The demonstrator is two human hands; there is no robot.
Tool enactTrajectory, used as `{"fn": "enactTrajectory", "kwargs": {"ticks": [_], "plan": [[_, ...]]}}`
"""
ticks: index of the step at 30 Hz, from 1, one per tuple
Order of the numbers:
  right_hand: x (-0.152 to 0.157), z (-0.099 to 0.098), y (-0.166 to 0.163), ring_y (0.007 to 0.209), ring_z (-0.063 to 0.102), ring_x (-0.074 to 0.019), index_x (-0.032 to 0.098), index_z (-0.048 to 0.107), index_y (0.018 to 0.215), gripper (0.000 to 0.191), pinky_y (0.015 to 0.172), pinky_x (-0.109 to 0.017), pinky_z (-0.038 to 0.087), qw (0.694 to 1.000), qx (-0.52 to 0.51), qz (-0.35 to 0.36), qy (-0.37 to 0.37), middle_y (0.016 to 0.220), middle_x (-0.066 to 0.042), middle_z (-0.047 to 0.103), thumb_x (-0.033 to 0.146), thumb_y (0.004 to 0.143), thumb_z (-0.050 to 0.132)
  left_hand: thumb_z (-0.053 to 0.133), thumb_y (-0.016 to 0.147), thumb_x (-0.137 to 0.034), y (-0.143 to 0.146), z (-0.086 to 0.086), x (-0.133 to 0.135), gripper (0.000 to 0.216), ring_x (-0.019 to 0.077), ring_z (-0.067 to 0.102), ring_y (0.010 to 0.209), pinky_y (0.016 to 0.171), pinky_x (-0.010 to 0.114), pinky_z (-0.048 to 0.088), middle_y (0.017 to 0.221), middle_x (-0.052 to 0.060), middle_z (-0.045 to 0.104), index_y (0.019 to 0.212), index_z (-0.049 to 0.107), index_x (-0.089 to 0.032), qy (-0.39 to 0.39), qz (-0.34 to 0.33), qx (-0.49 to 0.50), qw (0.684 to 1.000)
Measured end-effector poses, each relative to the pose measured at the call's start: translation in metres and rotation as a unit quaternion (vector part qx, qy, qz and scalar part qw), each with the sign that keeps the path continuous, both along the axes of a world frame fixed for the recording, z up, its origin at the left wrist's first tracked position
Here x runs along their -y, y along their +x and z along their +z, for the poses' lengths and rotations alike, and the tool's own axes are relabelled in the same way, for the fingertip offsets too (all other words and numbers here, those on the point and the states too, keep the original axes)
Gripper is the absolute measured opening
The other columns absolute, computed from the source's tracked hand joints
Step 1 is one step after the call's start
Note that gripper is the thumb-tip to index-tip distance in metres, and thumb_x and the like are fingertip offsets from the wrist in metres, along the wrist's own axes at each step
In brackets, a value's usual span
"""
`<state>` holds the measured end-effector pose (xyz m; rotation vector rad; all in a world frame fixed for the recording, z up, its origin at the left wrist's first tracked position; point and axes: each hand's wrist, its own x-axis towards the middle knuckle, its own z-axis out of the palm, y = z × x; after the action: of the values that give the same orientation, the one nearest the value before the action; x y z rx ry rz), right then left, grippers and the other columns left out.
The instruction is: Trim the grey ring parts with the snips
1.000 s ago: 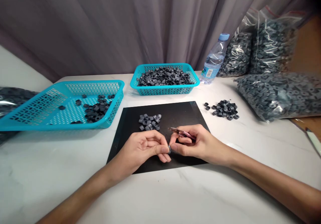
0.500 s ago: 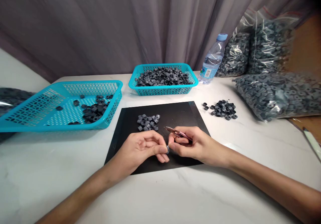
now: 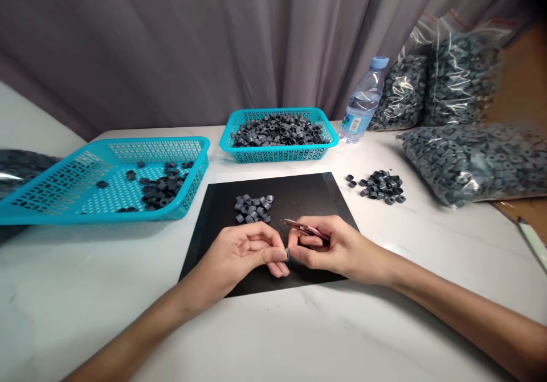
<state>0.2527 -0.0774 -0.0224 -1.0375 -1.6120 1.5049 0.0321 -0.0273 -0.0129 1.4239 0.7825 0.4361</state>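
Over a black mat [image 3: 307, 199], my left hand [image 3: 252, 251] pinches a small grey plastic ring [image 3: 288, 254] between thumb and index finger. Its other fingers curl beneath. My right hand [image 3: 327, 245] meets it from the right, thumb and index fingertip at the ring's edge. Tucked in the right fingers is a slim pink tool [image 3: 310, 231] with a thin pointed end aimed left; its exact kind is hard to make out. A heap of grey rings [image 3: 253, 208] lies on the mat just beyond my left hand.
A large blue basket [image 3: 106, 216] with some dark rings stands left. A smaller blue basket [image 3: 273, 155] full of rings is behind the mat. Loose rings [image 3: 382, 187], a water bottle [image 3: 361, 105] and bulging bags of rings [image 3: 474, 162] are on the right.
Both hands stay nearly in place at the ring. The right fingertips have shifted very slightly, and the whole view has moved a touch.
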Motion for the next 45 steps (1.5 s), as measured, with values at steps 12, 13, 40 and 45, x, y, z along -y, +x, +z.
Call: {"fn": "enactTrajectory", "kwargs": {"ticks": [12, 13, 40, 45], "plan": [[0.000, 0.000, 0.001, 0.064, 0.028, -0.0104, 0.019, 0.057, 0.083, 0.014, 0.058, -0.026, 0.025, 1.000, 0.002, 0.003, 0.002, 0.072, 0.006, 0.031, 0.026, 0.092, 0.064, 0.077, 0.089, -0.027, 0.000, 0.000, -0.002, 0.012, 0.0188, 0.077, 0.072, 0.076, 0.027, 0.059, 0.071, 0.002, 0.079, 0.087, 0.071, -0.017, 0.001, -0.003, -0.003, 1.000], [-0.001, 0.000, 0.001, 0.064, 0.028, -0.0102, 0.019, 0.057, 0.083, 0.013, 0.058, -0.026, 0.025, 1.000, 0.001, 0.002, 0.002, 0.072, 0.006, 0.031, 0.025, 0.092, 0.064, 0.077, 0.089, -0.027, -0.001, 0.000, -0.002, 0.012, 0.0181, 0.077, 0.072, 0.076, 0.026, 0.059, 0.071, 0.002, 0.079, 0.087, 0.071, -0.017, -0.001, -0.004, 0.000, 1.000], [0.010, -0.008, -0.002, 0.079, 0.050, -0.0150, 0.030, 0.066, 0.136, 0.034, 0.068, -0.029, 0.041, 0.971, 0.023, -0.133, 0.197, 0.085, -0.001, 0.053, 0.038, 0.108, 0.048, 0.078, 0.089, -0.017, 0.001, 0.010, 0.015, 0.016, 0.0163, 0.078, 0.079, 0.065, 0.019, 0.063, 0.087, -0.002, 0.070, 0.092, 0.062, -0.019, 0.040, 0.098, 0.155, 0.982], [0.013, -0.009, -0.006, 0.083, 0.055, -0.0147, 0.029, 0.068, 0.132, 0.031, 0.073, -0.030, 0.044, 0.962, 0.041, -0.157, 0.219, 0.088, -0.001, 0.057, 0.031, 0.108, 0.048, 0.076, 0.090, -0.018, -0.001, 0.011, 0.014, 0.015, 0.0150, 0.073, 0.086, 0.070, 0.021, 0.062, 0.092, 0.000, 0.072, 0.089, 0.061, -0.021, 0.119, 0.117, 0.119, 0.979]]}}
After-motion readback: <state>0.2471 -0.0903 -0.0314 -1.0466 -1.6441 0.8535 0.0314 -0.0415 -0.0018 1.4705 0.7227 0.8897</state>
